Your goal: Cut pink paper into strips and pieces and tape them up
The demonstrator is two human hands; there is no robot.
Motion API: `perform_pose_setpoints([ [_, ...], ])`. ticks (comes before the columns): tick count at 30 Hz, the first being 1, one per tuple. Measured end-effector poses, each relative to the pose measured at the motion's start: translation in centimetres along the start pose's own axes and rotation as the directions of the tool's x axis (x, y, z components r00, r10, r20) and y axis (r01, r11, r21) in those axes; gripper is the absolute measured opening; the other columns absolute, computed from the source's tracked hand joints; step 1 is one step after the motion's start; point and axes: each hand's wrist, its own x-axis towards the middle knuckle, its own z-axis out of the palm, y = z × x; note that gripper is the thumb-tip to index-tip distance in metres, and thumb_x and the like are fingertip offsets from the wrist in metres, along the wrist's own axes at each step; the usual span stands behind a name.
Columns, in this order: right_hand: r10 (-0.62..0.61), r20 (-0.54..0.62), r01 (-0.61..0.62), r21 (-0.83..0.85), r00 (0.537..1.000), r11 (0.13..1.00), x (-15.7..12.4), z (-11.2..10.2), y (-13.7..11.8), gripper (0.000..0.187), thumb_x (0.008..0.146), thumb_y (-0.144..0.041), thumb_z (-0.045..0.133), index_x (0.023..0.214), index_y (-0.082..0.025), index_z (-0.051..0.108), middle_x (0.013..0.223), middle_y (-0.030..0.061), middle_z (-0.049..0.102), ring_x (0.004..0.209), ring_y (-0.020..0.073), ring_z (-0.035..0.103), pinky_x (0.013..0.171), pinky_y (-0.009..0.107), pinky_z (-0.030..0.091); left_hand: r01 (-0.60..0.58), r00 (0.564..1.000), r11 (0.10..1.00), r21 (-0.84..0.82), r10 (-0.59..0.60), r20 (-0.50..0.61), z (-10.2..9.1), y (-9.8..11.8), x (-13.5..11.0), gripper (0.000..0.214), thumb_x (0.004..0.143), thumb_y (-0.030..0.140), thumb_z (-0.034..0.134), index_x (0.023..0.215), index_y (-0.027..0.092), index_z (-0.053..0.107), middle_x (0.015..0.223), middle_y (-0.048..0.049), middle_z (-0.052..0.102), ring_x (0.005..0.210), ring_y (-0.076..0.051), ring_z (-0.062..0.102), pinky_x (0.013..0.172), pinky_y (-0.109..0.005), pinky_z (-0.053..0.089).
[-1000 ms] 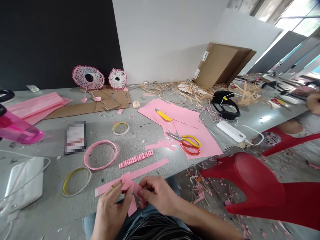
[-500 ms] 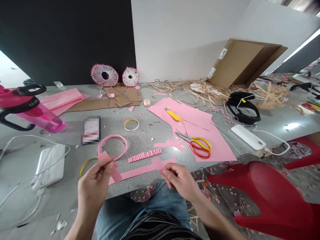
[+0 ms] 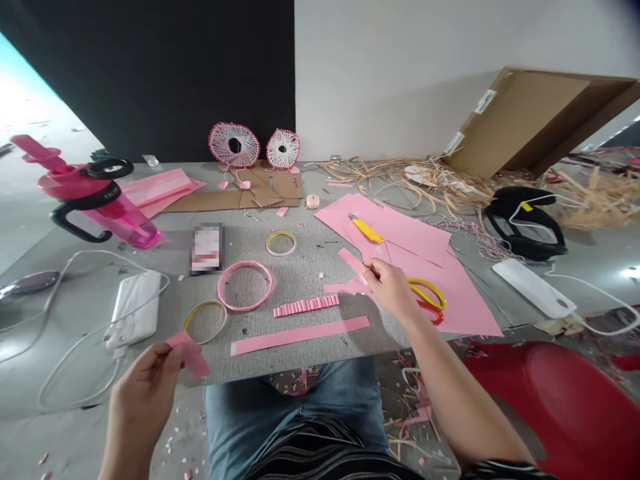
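My left hand is raised near the table's front edge and pinches a small pink paper piece. My right hand is over the pink paper sheets, with a narrow pink paper strip at its fingertips. It partly hides the yellow-and-red-handled scissors. A long pink paper strip lies on the table between my hands, just below a pleated pink strip. A pink ring and a yellow-lined ring lie left of them.
A yellow utility knife lies on the pink sheets. At the back are string-wrapped discs, cardboard and raffia. A pink bottle, a white power bank and cables lie left. A red chair stands right.
My left hand has moved down and left, still with its pink piece. My right hand has left the long strip and moved up and right over the scissors. The view has turned left.
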Motion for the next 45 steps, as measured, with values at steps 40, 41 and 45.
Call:
perform_pose_setpoints([
  [40, 0.125, -0.191, -0.171, -0.245, 0.974, 0.954, -6.7, -0.9, 3.4, 0.026, 0.092, -0.034, 0.051, 0.097, -0.017, 0.069, 0.086, 0.0141, 0.074, 0.071, 0.0269, 0.067, 0.061, 0.034, 0.042, -0.448, 0.894, 0.734, 0.511, 0.366, 0.258, 1.8, 1.0, 2.2, 0.037, 0.092, 0.049, 0.041, 0.082, 0.023, 0.066, 0.085, -0.0106, 0.075, 0.081, -0.032, 0.068, 0.077, -0.041, 0.045],
  [41, 0.092, -0.211, -0.135, -0.199, 0.973, 0.971, -7.4, -1.1, 2.8, 0.027, 0.093, -0.036, 0.050, 0.096, -0.017, 0.069, 0.083, 0.0132, 0.074, 0.068, 0.0257, 0.066, 0.061, 0.034, 0.043, -0.406, 0.914, 0.769, 0.493, 0.344, 0.216, 1.2, 1.2, 1.9, 0.036, 0.090, 0.050, 0.043, 0.083, 0.023, 0.065, 0.084, -0.0102, 0.075, 0.080, -0.031, 0.068, 0.076, -0.040, 0.046],
  [45, -0.098, -0.086, 0.113, 0.191, 0.991, 0.975, -10.6, -1.1, -1.8, 0.024, 0.098, -0.034, 0.048, 0.099, -0.020, 0.067, 0.081, 0.0077, 0.069, 0.061, 0.0183, 0.060, 0.061, 0.032, 0.048, -0.172, 0.985, 0.931, 0.321, 0.157, 0.073, -0.8, 3.1, -0.9, 0.035, 0.084, 0.056, 0.054, 0.094, 0.025, 0.066, 0.069, -0.0012, 0.071, 0.059, -0.020, 0.064, 0.058, -0.030, 0.045],
])
